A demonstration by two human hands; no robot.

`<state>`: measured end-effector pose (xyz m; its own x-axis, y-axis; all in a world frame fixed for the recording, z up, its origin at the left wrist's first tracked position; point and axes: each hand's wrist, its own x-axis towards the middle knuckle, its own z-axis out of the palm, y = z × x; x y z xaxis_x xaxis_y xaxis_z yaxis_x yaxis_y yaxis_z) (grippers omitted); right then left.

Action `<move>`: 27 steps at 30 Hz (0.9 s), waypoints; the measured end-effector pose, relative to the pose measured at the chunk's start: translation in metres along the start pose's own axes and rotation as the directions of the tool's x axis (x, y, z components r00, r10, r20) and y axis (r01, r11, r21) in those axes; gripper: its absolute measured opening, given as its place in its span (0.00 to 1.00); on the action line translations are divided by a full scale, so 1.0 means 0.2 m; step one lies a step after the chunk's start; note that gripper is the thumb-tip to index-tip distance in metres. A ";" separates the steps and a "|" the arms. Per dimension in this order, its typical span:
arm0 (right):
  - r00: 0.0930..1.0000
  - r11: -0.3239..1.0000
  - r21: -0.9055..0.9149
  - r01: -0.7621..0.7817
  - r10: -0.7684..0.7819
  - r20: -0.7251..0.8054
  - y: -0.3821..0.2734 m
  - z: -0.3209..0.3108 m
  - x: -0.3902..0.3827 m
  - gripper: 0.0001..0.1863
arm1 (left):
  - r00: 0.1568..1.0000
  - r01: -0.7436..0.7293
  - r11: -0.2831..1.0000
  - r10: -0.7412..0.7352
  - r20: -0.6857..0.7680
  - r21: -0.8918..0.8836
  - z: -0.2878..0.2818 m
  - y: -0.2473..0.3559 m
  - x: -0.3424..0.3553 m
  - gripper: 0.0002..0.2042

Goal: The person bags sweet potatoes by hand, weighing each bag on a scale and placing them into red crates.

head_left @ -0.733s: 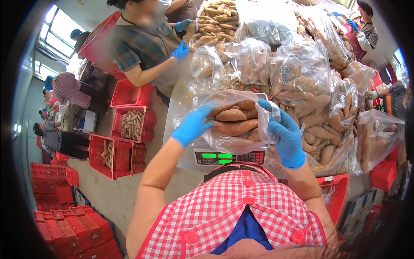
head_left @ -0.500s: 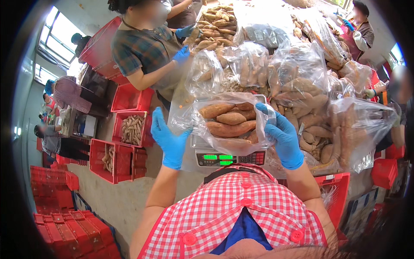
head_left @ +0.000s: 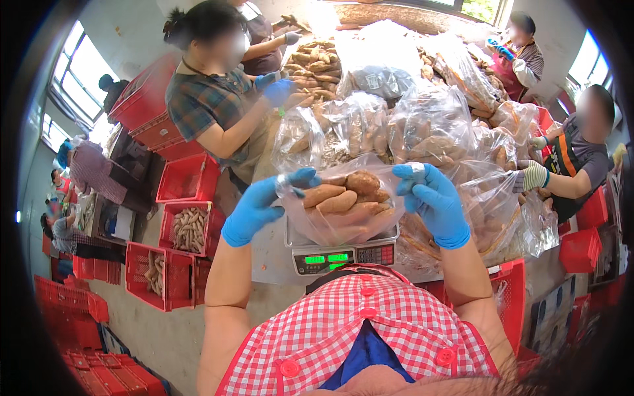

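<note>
A clear plastic bag [head_left: 310, 223] stands with its mouth spread, and several brown sweet potatoes [head_left: 338, 202] fill it. Under the bag is a digital scale [head_left: 321, 259] with a lit green display. My left hand [head_left: 263, 203], in a blue glove, is closed on the bag's left rim. On the opposite side, my right hand [head_left: 436, 203], also gloved in blue, pinches the right rim between thumb and fingers. Both hands are at the height of the bag's mouth, apart from each other.
Beyond the scale, filled clear bags [head_left: 429, 125] crowd the table, with loose sweet potatoes [head_left: 314, 63] piled at the back. A person in plaid [head_left: 205, 105] works at left; another person's striped glove [head_left: 531, 177] grips a bag at right. Red crates [head_left: 158, 277] line the left floor.
My left hand, open beside the bag before, has moved to its rim and closed on it. The bag's mouth stands more upright. The right-hand co-worker shows more fully as the view shifts.
</note>
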<state>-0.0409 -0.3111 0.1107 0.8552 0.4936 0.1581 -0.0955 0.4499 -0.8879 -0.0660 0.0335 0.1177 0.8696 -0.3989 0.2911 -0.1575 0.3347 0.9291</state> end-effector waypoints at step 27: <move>0.859 0.875 0.483 -0.002 0.249 -0.447 1.08 -0.25 -0.03 0.08 | 0.980 0.136 0.295 0.099 -0.171 0.946 -0.25 -0.73 0.00 0.16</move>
<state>-0.0410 -0.2538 -0.1043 0.9389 0.2033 -0.2779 -0.3314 0.7527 -0.5689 -0.0189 0.0280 -0.0289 0.9169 -0.2113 0.3385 -0.3712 -0.7628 0.5294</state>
